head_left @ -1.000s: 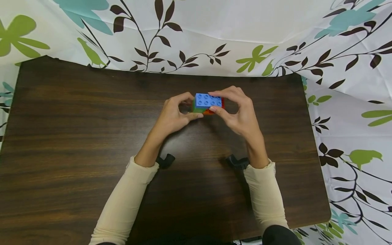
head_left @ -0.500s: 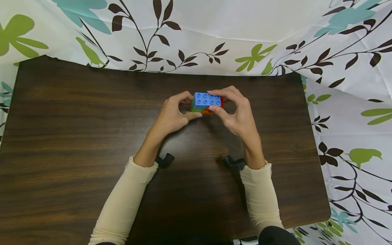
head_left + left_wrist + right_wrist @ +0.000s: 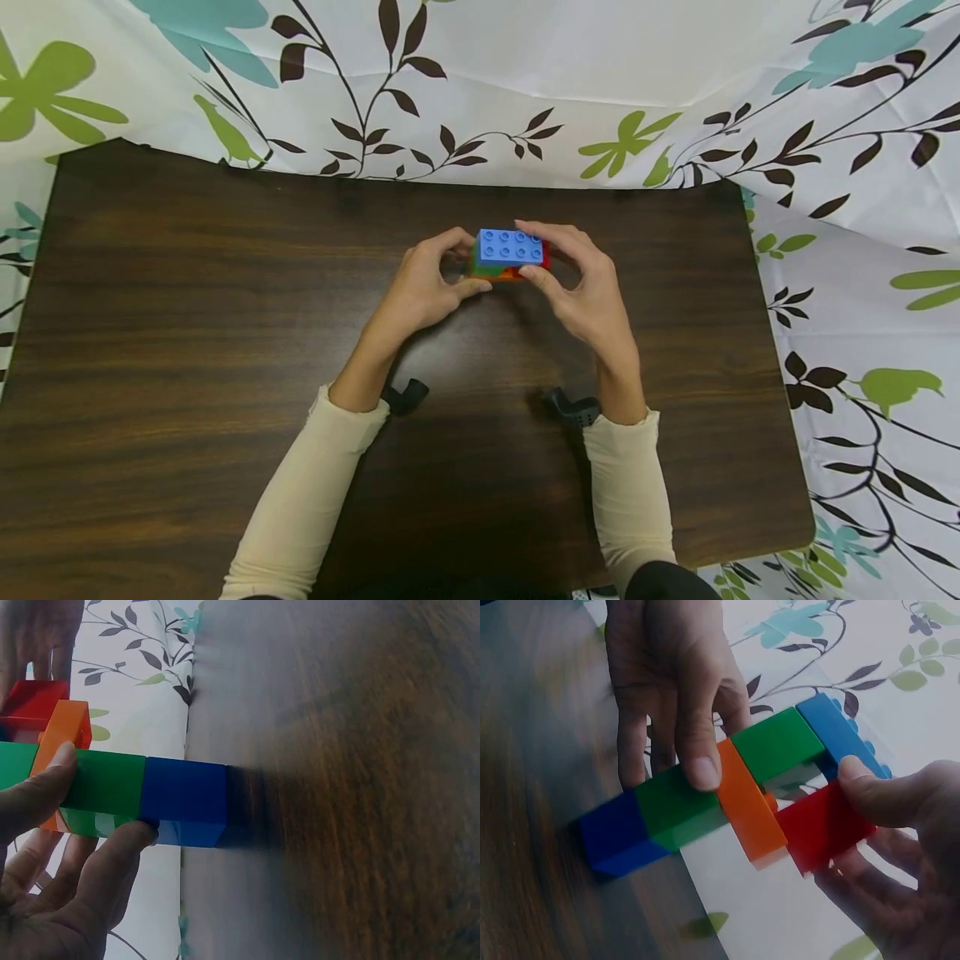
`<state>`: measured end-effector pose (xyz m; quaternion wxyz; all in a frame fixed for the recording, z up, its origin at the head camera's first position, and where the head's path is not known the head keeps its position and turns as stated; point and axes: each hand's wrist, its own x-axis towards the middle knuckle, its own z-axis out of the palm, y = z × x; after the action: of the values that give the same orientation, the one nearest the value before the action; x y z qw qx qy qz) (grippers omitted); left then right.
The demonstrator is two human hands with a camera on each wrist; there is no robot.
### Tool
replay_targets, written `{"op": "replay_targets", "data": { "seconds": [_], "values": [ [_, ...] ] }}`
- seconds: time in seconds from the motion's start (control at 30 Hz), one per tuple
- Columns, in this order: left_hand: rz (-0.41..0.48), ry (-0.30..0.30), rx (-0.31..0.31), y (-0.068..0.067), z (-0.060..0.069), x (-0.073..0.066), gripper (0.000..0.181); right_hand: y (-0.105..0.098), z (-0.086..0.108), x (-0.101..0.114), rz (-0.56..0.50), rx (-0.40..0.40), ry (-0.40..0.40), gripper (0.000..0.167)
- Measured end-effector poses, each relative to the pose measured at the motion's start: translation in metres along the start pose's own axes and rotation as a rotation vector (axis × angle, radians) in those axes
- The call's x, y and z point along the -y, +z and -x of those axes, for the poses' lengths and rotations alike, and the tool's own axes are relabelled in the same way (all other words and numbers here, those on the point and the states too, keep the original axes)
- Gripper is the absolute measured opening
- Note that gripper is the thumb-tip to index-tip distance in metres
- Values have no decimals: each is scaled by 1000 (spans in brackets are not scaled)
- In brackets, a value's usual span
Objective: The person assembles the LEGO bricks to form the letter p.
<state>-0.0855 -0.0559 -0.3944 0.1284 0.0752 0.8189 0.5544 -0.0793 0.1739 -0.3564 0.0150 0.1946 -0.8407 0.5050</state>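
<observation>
A tower of toy building bricks stands on the table between both hands. At its foot is a dark blue brick (image 3: 186,799), then a lower green brick (image 3: 679,806) and a crosswise orange brick (image 3: 751,806). Above the orange one sit an upper green brick (image 3: 776,746) and a red brick (image 3: 821,832), with a light blue brick (image 3: 510,247) on top. My left hand (image 3: 422,283) grips the lower part, its thumb against the lower green brick near the orange. My right hand (image 3: 588,287) holds the upper right end, thumb where red and light blue meet.
The dark wooden table (image 3: 225,333) has its far edge just beyond the tower. A white patterned cloth (image 3: 525,67) hangs behind it and along the right side. Small black mounts (image 3: 408,397) sit at both wrists.
My right thumb and index finger have slid slightly right along the light blue brick. My right forearm has swung a little left. The left hand and tower stay nearly in place.
</observation>
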Motion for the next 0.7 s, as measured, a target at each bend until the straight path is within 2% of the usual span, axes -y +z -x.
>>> {"op": "replay_targets", "data": {
  "seconds": [0.13, 0.27, 0.57, 0.7],
  "values": [
    [5, -1, -16, 0, 1, 1, 38, -4, 1, -4, -32, 2, 30, 57],
    [5, -7, -26, 0, 3, 2, 40, -8, 1, -9, -67, -5, 58, 58],
    [14, 6, -30, -2, 3, 5, 43, -12, 2, -16, -144, -5, 131, 51],
    [39, 25, -36, -4, 3, 7, 49, -10, 1, -16, -189, -23, 138, 48]
  ]
}}
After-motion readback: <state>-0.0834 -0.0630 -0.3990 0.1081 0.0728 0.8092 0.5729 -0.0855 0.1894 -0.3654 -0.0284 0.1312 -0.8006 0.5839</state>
